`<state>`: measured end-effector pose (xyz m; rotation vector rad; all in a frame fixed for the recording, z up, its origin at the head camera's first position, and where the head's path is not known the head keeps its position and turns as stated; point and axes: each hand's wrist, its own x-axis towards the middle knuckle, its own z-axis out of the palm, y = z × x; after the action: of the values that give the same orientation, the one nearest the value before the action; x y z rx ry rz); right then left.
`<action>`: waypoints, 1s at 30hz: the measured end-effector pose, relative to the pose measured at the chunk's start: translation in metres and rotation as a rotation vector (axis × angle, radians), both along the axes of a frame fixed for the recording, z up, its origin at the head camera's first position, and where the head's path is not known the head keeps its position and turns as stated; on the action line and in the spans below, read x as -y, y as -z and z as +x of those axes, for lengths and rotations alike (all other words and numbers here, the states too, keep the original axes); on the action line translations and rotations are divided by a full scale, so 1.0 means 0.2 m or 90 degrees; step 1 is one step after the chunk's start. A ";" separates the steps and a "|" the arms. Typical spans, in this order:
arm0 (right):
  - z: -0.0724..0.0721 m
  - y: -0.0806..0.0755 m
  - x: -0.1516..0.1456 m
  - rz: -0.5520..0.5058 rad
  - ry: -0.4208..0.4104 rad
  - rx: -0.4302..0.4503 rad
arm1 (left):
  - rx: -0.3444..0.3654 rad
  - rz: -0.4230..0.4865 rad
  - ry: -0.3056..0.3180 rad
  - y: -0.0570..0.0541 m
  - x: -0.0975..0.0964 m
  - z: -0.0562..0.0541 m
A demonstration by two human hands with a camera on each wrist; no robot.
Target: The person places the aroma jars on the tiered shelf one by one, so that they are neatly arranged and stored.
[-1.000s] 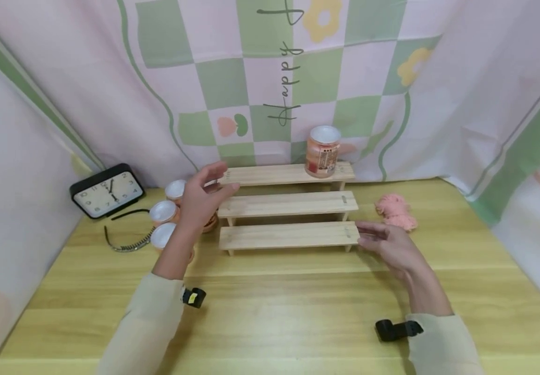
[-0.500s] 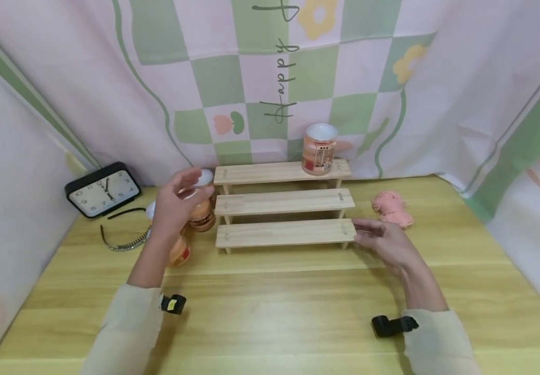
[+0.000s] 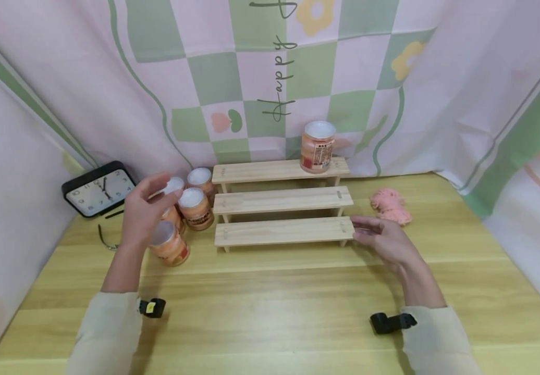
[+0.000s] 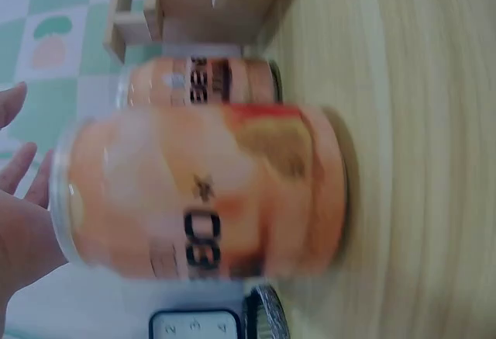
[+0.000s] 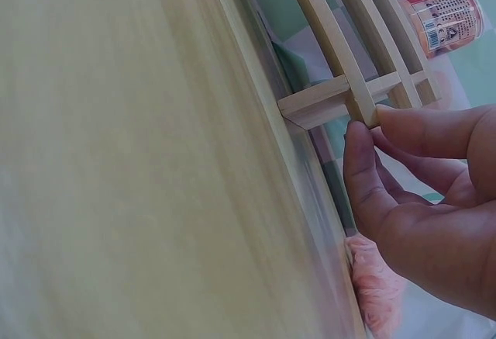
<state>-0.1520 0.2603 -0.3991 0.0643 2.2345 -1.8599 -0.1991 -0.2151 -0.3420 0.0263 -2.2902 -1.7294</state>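
Note:
My left hand (image 3: 145,208) hovers over several orange cans with whitish tops, its fingers relaxed and parted. In the left wrist view that hand (image 4: 27,230) is beside the top of the nearest can (image 4: 194,199), with nothing in its grasp. My right hand (image 3: 389,244) pinches the right end of the lowest board of a three-step wooden display rack (image 3: 281,233). From the right wrist, thumb and fingers (image 5: 362,157) meet at the board's corner. A single orange can (image 3: 317,148) stands upright on the top step, toward its right end.
A black-framed clock (image 3: 98,188) stands at the back left, near a dark coiled cord (image 3: 106,239) partly hidden by my left arm. Pink yarn (image 3: 390,206) lies right of the rack. A patterned curtain (image 3: 260,78) hangs behind the wooden table (image 3: 270,312).
My left hand has moved left, away from the rack's left end to above the can group, uncovering more cans. My right hand stays at the lowest board's end.

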 end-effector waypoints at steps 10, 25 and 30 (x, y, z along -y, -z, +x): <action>0.00 0.00 0.00 0.001 -0.003 -0.002 | 0.032 -0.038 -0.061 0.04 0.10 -0.01; 0.01 -0.01 0.00 0.006 -0.003 0.000 | 0.107 -0.107 -0.012 0.12 0.19 -0.01; 0.01 -0.01 0.01 0.007 -0.001 0.000 | 0.111 -0.079 0.012 0.15 0.20 -0.02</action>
<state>-0.1509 0.2592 -0.3965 0.0653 2.2438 -1.8478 -0.2039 -0.2556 -0.3725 0.1356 -2.5260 -1.6499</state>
